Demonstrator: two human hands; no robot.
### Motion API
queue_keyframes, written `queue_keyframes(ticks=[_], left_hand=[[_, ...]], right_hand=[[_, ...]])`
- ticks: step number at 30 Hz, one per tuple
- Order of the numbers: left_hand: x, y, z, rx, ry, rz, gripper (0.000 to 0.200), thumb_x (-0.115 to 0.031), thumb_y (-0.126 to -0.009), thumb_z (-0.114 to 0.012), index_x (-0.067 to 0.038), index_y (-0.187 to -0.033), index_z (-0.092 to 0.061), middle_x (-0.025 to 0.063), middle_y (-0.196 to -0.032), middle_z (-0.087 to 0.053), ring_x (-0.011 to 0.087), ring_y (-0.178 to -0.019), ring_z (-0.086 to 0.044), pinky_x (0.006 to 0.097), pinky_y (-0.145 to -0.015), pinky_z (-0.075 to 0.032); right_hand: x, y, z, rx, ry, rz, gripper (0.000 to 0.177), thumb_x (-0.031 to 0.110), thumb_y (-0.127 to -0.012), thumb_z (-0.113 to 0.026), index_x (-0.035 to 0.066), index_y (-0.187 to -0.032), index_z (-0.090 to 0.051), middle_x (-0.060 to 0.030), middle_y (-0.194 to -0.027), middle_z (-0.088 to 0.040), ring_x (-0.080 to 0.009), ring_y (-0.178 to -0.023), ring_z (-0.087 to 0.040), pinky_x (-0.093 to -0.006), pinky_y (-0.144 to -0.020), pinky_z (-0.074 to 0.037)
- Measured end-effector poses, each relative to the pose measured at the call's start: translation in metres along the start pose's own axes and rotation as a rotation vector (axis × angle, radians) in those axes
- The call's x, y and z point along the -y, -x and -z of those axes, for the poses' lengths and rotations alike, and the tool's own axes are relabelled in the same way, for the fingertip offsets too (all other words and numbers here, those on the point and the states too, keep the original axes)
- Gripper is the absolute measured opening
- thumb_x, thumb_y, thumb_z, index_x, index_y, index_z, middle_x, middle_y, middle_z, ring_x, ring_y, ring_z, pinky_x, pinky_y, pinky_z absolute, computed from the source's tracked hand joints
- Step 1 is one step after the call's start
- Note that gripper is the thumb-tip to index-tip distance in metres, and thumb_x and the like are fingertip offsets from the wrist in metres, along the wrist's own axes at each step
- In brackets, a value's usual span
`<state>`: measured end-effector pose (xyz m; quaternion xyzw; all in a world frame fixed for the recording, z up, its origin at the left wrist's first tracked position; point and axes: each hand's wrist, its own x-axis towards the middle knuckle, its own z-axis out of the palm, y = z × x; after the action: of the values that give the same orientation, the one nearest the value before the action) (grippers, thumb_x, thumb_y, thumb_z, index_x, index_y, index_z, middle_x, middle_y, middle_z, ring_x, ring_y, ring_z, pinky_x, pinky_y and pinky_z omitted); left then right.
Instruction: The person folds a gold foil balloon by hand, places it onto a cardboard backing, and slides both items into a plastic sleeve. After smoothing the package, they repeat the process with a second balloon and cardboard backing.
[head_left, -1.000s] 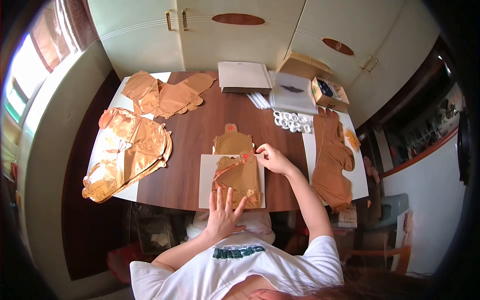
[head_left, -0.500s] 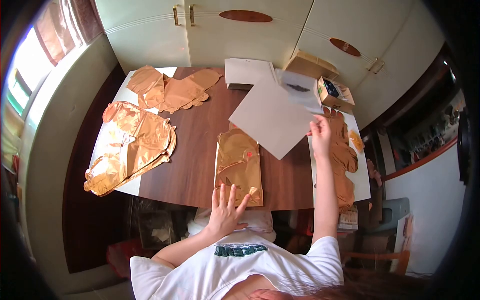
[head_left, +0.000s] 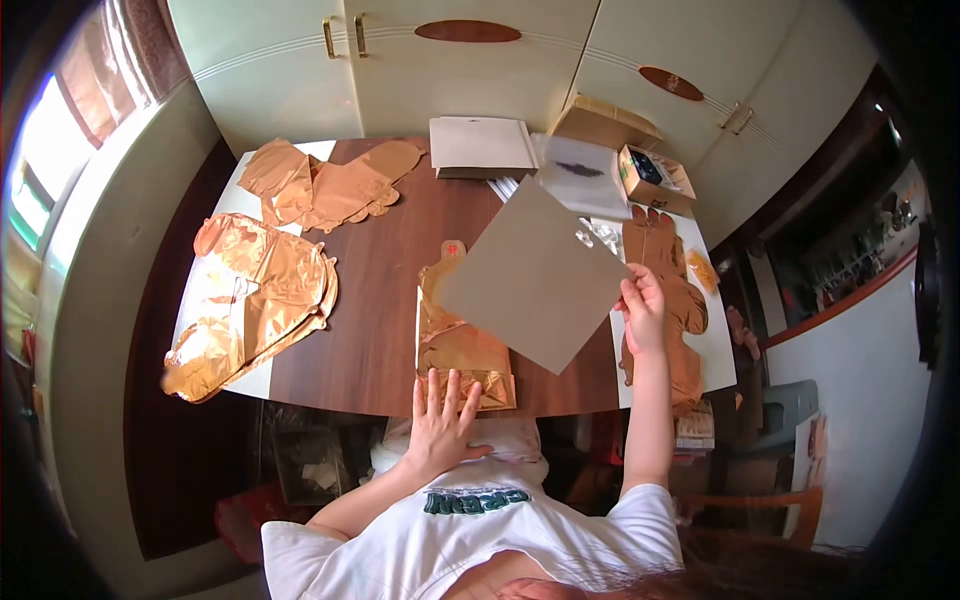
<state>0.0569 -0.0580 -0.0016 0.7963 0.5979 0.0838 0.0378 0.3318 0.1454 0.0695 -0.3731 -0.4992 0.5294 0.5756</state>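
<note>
My right hand (head_left: 642,305) pinches the right corner of a stiff grey sheet (head_left: 535,275), which is held tilted above the table and hides part of what lies below. My left hand (head_left: 442,418) rests with spread fingers on the near end of a folded gold foil piece (head_left: 460,345). That foil lies on a flat board at the table's front edge, and its far end, with a small red mark, shows left of the sheet.
Gold foil pieces lie at the left (head_left: 262,295), back left (head_left: 335,185) and right (head_left: 668,290) of the wooden table (head_left: 365,290). A white card stack (head_left: 482,145), clear plastic sleeve (head_left: 582,172) and small open box (head_left: 655,180) stand along the back.
The grey sheet has come nearer and lower, now covering part of the gold foil. My right hand has moved down slightly with it. My left hand stays on the foil. The view has shifted a little.
</note>
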Motion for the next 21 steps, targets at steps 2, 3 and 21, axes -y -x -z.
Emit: queue_keyframes(ticks=[2, 3, 21], left_hand=[[0.001, 0.001, -0.002, -0.032, 0.02, -0.011, 0.108, -0.07, -0.064, -0.067, -0.008, -0.145, -0.033, 0.0283, -0.146, -0.03, 0.0505, -0.138, -0.02, 0.0673, -0.108, -0.011], [0.001, 0.001, -0.002, -0.047, 0.031, -0.017, 0.108, -0.07, -0.064, -0.066, -0.006, -0.145, -0.033, 0.0284, -0.146, -0.03, 0.0495, -0.138, -0.02, 0.0673, -0.108, -0.011], [0.027, 0.046, 0.059, -0.473, 0.389, 0.074, 0.054, -0.016, -0.082, -0.062, -0.004, -0.133, -0.047, 0.0201, -0.141, -0.041, 0.043, -0.136, -0.031, 0.0571, -0.11, -0.022]], right_hand=[[0.0, 0.007, 0.004, 0.005, -0.018, -0.032, 0.022, 0.008, -0.093, -0.059, 0.004, -0.114, -0.056, 0.0011, -0.087, -0.058, -0.0057, -0.069, -0.052, -0.0196, -0.06, -0.043], [-0.001, 0.01, 0.007, 0.022, -0.017, -0.051, 0.022, 0.008, -0.092, -0.059, 0.004, -0.114, -0.056, 0.0013, -0.087, -0.058, -0.0054, -0.068, -0.052, -0.0193, -0.059, -0.043], [-0.043, 0.087, -0.042, 0.44, 0.395, -0.26, 0.017, 0.003, -0.092, -0.056, 0.003, -0.108, -0.062, -0.0013, -0.081, -0.063, -0.006, -0.064, -0.057, -0.0227, -0.058, -0.049]])
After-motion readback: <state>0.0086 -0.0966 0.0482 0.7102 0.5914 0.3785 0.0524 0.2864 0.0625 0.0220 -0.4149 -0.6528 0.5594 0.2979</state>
